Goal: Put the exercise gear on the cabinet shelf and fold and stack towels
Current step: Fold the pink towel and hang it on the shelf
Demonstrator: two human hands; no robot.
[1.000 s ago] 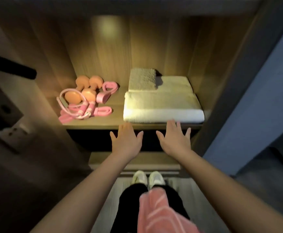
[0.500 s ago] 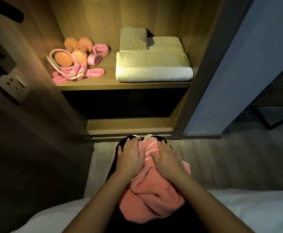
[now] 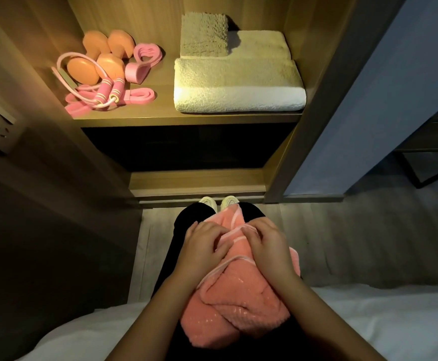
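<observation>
Hands, flat on the pink towel half a second ago, now bunch it on the lap. Left hand and right hand curl their fingers round its pale trim. Lower compartment is too dark to read. Cabinet shelf holds dumbbells, skipping rope and bands beside stacked cream towels.

Person in plain black trousers, pale cream trainers with rounded toe caps, forearms bare to the frame edge, left hand and right hand bare
</observation>
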